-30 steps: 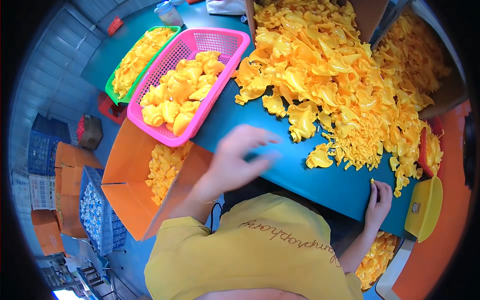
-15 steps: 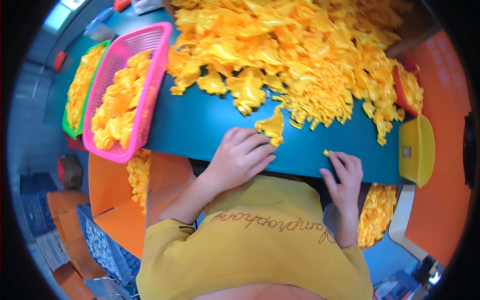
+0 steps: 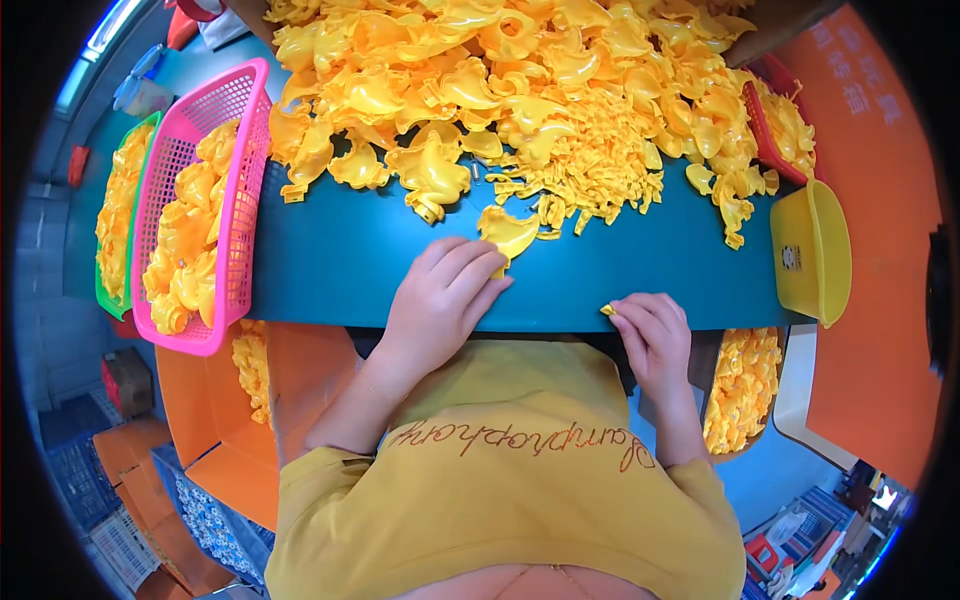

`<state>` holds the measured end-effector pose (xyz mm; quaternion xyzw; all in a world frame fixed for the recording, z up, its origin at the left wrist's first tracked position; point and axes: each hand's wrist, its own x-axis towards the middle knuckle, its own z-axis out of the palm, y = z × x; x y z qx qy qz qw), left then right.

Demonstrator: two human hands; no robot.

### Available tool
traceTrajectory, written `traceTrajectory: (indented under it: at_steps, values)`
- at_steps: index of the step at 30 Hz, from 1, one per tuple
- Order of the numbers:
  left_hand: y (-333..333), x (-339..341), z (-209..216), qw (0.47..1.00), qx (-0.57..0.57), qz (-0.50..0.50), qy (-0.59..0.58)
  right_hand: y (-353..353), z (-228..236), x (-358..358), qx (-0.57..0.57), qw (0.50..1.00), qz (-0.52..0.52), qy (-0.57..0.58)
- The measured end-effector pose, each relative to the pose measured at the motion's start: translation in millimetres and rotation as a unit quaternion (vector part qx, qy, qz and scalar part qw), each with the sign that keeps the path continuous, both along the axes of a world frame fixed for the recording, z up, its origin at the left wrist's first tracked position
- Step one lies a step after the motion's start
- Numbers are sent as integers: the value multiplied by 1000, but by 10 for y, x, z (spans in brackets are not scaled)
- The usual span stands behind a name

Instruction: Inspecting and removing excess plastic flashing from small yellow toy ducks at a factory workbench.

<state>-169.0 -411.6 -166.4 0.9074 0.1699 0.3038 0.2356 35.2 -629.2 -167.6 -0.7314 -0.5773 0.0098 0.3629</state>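
Near the front edge of the teal table, my left hand (image 3: pixel 447 297) is closed on a curved, shell-like yellow plastic piece (image 3: pixel 508 232), thumb and fingers at its lower end. To the right, my right hand (image 3: pixel 655 338) pinches a small yellow plastic piece (image 3: pixel 607 310) between thumb and fingertips, low over the table edge. Beyond both hands lies a heap of small yellow plastic pieces (image 3: pixel 597 165). It runs into a big pile of glossy curved yellow pieces (image 3: pixel 390 90) at the back.
On the left stand a pink basket (image 3: pixel 237 225) and a green basket (image 3: pixel 103 290) with yellow pieces. A yellow bin (image 3: pixel 797 250) is at the table's right edge, near a red basket (image 3: pixel 762 130). Orange-sided boxes (image 3: pixel 215 440) sit below the table's left edge.
The view has shifted, so the scene appears moved left. My left hand has turned the curved piece more upright. My right fingers have drawn closer together around the small piece.
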Motion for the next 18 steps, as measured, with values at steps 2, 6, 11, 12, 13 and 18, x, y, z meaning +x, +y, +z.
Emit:
traceTrajectory:
  at_steps: [2, 6, 11, 12, 13, 18]
  values:
    - [-70, -75, 16, 1000, 3, -25, -1, 122, 44, 2, 4, 1000, -3, 22]
    - [-270, -118, 3, 995, 0, -97, -11, 552, 113, -105, 71, 995, 40, 63]
    - [-297, -92, -69, 992, -36, -121, -23, 776, 44, -161, 36, 996, 79, -23]
    - [-288, -87, -74, 992, -38, -120, -24, 760, 0, -146, 23, 997, 74, -22]
    - [-273, -79, -75, 991, -45, -121, -30, 752, -24, -137, 10, 997, 68, -21]
    - [-267, -82, -108, 990, -64, -122, -35, 749, 50, -135, -6, 996, 78, -35]
